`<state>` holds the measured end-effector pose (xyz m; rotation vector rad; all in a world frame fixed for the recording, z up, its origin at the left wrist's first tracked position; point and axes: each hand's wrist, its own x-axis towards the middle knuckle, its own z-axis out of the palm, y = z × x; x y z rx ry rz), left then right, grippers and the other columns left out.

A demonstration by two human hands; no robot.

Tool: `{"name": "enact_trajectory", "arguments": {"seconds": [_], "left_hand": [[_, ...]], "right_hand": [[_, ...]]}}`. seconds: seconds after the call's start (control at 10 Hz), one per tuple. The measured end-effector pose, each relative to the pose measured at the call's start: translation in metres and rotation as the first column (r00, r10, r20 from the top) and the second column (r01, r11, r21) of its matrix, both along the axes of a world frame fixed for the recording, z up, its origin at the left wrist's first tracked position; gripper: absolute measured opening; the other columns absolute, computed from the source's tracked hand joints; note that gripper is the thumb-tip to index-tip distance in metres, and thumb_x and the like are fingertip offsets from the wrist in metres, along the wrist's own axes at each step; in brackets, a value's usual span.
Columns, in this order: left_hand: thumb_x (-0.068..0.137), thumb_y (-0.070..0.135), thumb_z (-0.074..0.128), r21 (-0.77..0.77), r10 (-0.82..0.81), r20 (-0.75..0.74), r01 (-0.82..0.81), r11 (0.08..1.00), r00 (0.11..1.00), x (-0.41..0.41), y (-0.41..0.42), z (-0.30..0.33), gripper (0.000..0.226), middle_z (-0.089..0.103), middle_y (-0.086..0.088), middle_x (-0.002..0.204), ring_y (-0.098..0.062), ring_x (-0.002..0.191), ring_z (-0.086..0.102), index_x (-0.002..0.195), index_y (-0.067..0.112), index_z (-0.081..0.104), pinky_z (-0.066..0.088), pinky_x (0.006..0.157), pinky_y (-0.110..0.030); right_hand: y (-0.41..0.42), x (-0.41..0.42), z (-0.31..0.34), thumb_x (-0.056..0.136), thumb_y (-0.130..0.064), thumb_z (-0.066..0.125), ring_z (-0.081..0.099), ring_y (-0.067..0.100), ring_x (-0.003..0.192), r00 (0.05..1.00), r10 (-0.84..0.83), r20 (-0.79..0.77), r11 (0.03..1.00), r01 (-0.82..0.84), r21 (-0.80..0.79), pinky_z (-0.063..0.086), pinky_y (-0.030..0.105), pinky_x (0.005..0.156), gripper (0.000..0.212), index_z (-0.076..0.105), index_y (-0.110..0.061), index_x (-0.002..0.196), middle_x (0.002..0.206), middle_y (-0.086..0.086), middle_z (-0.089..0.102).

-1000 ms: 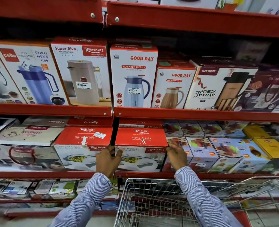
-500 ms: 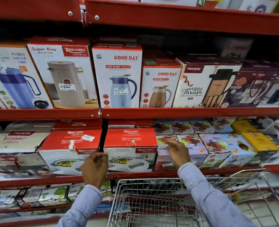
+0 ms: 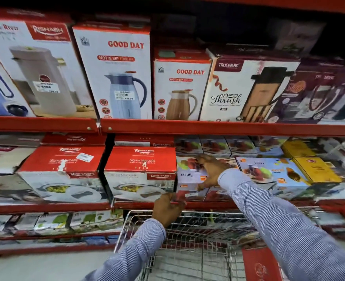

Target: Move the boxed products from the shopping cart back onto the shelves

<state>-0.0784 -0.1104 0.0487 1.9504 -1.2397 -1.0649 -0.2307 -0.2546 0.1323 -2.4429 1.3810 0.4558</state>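
Right hand (image 3: 210, 171) lies spread on a blurred juicer box (image 3: 189, 177), hiding its print; left hand (image 3: 167, 207) cups that box's lower front corner.

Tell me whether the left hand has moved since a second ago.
Yes. The left hand has shifted right along the shelf, from the left corner of the red casserole box to its right corner.

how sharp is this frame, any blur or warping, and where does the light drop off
Head view: motion blur smears the whole frame, worst at the edges; the GOOD DAY box print stays legible, smaller labels do not. Wide-angle warping tilts outer boxes and bows the shelf rail. Light falls off into dark recesses above the top row of boxes. The right hand and left hand have soft outlines.
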Motion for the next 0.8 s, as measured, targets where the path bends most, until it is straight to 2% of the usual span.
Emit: {"name": "enact_trajectory", "arguments": {"seconds": [0.1, 0.2, 0.3, 0.5, 0.7, 0.8], "left_hand": [[0.08, 0.038, 0.07, 0.04, 0.048, 0.006, -0.048, 0.998, 0.999, -0.009, -0.007, -0.008, 0.033, 0.078, -0.007, 0.097, -0.026, 0.088, 0.073, 0.107, 0.02, 0.072, 0.057, 0.079, -0.03], [0.082, 0.034, 0.069, 0.055, 0.07, -0.008, -0.069, 0.996, 0.998, -0.016, -0.01, -0.011, 0.029, 0.077, -0.007, 0.097, -0.025, 0.084, 0.072, 0.108, 0.022, 0.069, 0.056, 0.076, -0.027], [0.082, 0.028, 0.069, 0.05, 0.08, -0.007, -0.08, 0.996, 0.997, -0.02, -0.012, -0.017, 0.031, 0.077, -0.006, 0.096, -0.024, 0.081, 0.072, 0.113, 0.021, 0.067, 0.06, 0.076, -0.032], [0.083, 0.025, 0.07, 0.032, 0.129, 0.006, -0.129, 0.991, 0.992, -0.023, -0.009, -0.011, 0.028, 0.074, 0.0, 0.089, -0.018, 0.076, 0.071, 0.11, 0.026, 0.064, 0.055, 0.07, -0.024], [0.083, 0.025, 0.067, 0.0, 0.081, 0.035, -0.081, 0.997, 0.996, -0.018, -0.008, -0.012, 0.035, 0.071, 0.008, 0.091, -0.016, 0.075, 0.074, 0.118, 0.022, 0.064, 0.051, 0.053, -0.014], [0.084, 0.025, 0.065, -0.087, 0.051, 0.099, -0.042, 0.995, 0.994, -0.018, -0.008, 0.0, 0.028, 0.077, 0.002, 0.094, -0.017, 0.076, 0.074, 0.111, 0.022, 0.067, 0.062, 0.065, -0.026]], "right_hand": [[-0.011, -0.002, -0.007, 0.059, -0.052, 0.084, 0.03, 0.028, 0.145, 0.998, 0.058, -0.007, 0.998, -0.058, -0.025, 0.03, 0.032, 0.115, 0.125, 0.012, -0.014, 0.154, 0.162, 0.007, 0.02], [-0.019, -0.006, -0.011, 0.056, -0.052, 0.086, 0.035, 0.028, 0.141, 0.995, 0.092, 0.026, 0.994, -0.09, -0.069, 0.035, 0.033, 0.112, 0.123, 0.021, -0.012, 0.151, 0.158, 0.006, 0.027], [-0.025, -0.007, -0.014, 0.051, -0.059, 0.084, 0.04, 0.03, 0.137, 0.991, 0.128, 0.04, 0.989, -0.125, -0.081, 0.041, 0.036, 0.111, 0.123, 0.027, -0.01, 0.149, 0.154, 0.008, 0.03], [-0.031, -0.006, -0.015, 0.05, -0.059, 0.085, 0.041, 0.03, 0.136, 0.985, 0.167, 0.05, 0.983, -0.163, -0.078, 0.039, 0.036, 0.112, 0.122, 0.031, -0.008, 0.147, 0.151, 0.009, 0.033], [-0.025, -0.008, -0.014, 0.055, -0.052, 0.085, 0.031, 0.028, 0.144, 0.985, 0.159, 0.072, 0.983, -0.151, -0.108, 0.03, 0.035, 0.115, 0.12, 0.025, -0.011, 0.15, 0.158, 0.008, 0.026], [-0.015, -0.013, -0.01, 0.058, -0.053, 0.083, 0.025, 0.026, 0.147, 0.982, 0.167, 0.087, 0.981, -0.157, -0.113, 0.027, 0.036, 0.118, 0.118, 0.023, -0.015, 0.152, 0.161, 0.005, 0.022]]}}
